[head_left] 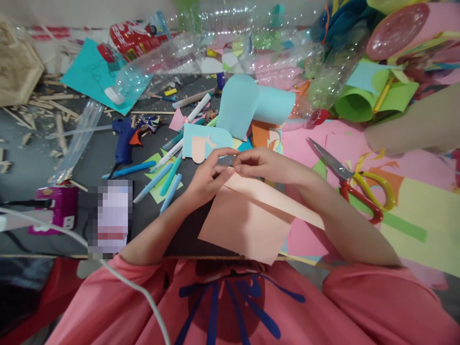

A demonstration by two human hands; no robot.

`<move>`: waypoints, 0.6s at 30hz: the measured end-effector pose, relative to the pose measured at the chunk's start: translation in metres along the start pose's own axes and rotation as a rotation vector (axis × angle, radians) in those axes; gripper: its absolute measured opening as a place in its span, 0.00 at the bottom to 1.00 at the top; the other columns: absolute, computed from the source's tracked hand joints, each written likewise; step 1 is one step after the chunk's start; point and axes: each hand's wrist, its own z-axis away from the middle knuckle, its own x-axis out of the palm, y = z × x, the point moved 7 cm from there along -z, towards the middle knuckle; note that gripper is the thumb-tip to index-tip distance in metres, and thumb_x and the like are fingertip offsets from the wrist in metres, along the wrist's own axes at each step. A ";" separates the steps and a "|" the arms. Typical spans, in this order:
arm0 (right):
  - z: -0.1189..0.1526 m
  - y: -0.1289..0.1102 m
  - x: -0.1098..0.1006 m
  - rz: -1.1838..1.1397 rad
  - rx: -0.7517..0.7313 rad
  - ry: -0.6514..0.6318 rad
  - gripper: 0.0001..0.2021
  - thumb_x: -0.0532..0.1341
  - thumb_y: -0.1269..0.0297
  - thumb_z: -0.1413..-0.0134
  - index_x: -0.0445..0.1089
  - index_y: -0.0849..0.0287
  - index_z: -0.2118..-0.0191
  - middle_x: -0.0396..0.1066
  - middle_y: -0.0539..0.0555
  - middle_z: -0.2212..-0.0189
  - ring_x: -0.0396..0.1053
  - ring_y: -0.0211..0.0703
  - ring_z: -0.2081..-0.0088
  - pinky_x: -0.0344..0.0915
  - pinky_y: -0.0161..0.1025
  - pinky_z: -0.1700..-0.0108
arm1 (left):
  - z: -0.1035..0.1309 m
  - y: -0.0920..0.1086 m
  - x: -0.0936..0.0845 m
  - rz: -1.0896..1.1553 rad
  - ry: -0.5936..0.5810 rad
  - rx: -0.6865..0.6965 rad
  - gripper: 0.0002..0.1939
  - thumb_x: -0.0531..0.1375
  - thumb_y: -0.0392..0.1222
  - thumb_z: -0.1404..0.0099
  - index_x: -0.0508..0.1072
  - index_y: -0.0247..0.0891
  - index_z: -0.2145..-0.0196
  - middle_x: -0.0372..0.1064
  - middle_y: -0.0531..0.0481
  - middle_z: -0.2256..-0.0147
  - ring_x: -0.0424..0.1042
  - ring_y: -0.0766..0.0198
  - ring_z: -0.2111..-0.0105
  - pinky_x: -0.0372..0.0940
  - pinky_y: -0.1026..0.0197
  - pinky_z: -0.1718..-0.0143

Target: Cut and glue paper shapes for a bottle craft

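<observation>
My left hand (210, 176) and my right hand (260, 163) meet at the middle of the table, fingertips close together. Both pinch the upper corner of a peach paper piece (276, 196), whose long flap slants down to the right under my right forearm. Below it lies a wider peach sheet (247, 227) reaching the table's front edge; whether the two are one folded sheet I cannot tell. Just beyond my fingers is a light blue paper piece (215, 139) with a small peach rounded cutout (198, 149) on it. Behind that stands a light blue rounded paper shape (237, 105).
Scissors (347, 179) lie open at right on pink paper (305, 239). Left are several markers (167, 172), a blue glue gun (124, 139), a phone (113, 215) and a purple box (53, 211). Plastic bottles (158, 60) line the back. A white cable (122, 278) crosses lower left.
</observation>
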 end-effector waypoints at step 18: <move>0.010 -0.009 -0.009 0.134 0.130 0.054 0.10 0.54 0.65 0.42 0.61 0.58 0.74 0.53 0.42 0.82 0.50 0.30 0.80 0.45 0.34 0.76 | -0.002 -0.005 -0.004 0.088 0.071 -0.150 0.14 0.61 0.49 0.39 0.71 0.39 0.59 0.48 0.63 0.85 0.47 0.72 0.85 0.46 0.66 0.82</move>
